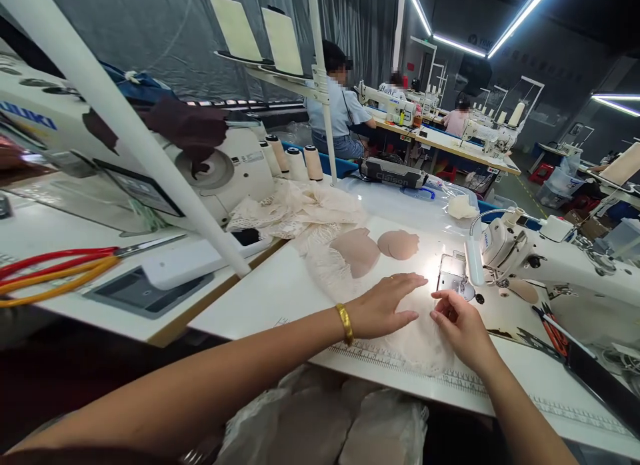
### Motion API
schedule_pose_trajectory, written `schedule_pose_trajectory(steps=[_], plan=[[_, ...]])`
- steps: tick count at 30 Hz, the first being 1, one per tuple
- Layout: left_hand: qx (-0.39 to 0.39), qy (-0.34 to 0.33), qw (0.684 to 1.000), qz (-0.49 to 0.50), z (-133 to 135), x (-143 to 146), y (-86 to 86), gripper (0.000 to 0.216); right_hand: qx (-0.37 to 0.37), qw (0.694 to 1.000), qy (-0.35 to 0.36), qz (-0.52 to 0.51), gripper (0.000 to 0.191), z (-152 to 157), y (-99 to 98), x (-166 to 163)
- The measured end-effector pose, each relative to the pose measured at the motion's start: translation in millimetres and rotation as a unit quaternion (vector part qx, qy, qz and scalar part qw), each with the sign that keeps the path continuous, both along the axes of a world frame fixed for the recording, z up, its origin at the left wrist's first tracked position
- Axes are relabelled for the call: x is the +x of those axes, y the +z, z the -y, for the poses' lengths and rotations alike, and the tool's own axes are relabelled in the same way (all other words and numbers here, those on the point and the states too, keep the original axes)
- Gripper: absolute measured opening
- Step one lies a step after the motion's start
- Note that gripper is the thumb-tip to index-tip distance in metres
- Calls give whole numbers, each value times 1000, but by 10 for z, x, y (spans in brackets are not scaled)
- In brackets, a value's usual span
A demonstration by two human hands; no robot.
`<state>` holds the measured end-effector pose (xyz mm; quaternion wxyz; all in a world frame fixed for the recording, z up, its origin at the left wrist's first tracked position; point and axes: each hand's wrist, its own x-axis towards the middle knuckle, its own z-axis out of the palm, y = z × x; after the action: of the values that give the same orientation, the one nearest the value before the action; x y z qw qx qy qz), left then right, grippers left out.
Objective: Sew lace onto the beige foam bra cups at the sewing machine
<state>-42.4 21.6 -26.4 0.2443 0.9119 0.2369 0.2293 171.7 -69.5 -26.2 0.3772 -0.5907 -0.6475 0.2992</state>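
Note:
My left hand [384, 306], with a gold bangle on the wrist, lies flat with fingers stretched out on pale lace fabric [415, 345] spread on the white sewing table [280, 292]. My right hand [457, 322] is beside it, fingers curled and pinching the lace edge close to the needle plate [453, 275] of the white sewing machine [520, 252]. Two beige cup pieces [373, 248] lie on the lace just beyond my hands.
Red and yellow handled scissors [55, 268] lie at the left. A second machine [100, 138] stands behind a white pole [150, 152]. Thread cones [293, 160], a lace heap [295, 208], snips [553, 332] at right. Other people sit at machines in the back.

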Motion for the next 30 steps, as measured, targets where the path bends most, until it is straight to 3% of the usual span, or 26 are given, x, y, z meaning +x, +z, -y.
schedule_pose_trajectory(steps=[4, 6, 9, 12, 15, 18, 20, 22, 25, 30], plan=[[-104, -14, 994, 8, -66, 175, -6, 27, -2, 999, 13, -48, 30, 4, 1, 50], [-115, -12, 993, 32, -64, 210, 16, 12, -21, 998, 15, -52, 28, 22, 30, 94], [-116, -21, 991, 65, -33, 216, 59, 15, -26, 999, 32, -24, 14, 23, 98, 131], [-156, -35, 987, 24, -28, 206, 108, 19, -10, 997, 74, -24, 18, -7, 146, 130], [-66, -38, 995, -68, -155, 200, 156, 18, -47, 986, 105, -119, 28, -56, 107, 114], [69, 24, 989, -129, -452, 193, 177, 11, -114, 970, 89, -194, 35, -108, -11, 105], [119, 76, 981, -133, -691, 182, 167, 18, -128, 971, 72, -190, 37, -137, -94, 110], [147, 103, 975, -135, -902, 166, 149, 24, -120, 975, 65, -173, 38, -161, -156, 127], [170, 115, 970, -127, -1072, 150, 153, 13, -86, 984, 52, -145, 37, -190, -201, 163], [170, 187, 967, -24, -904, 145, 286, 9, -50, 988, 24, -141, 28, -235, -225, 174]])
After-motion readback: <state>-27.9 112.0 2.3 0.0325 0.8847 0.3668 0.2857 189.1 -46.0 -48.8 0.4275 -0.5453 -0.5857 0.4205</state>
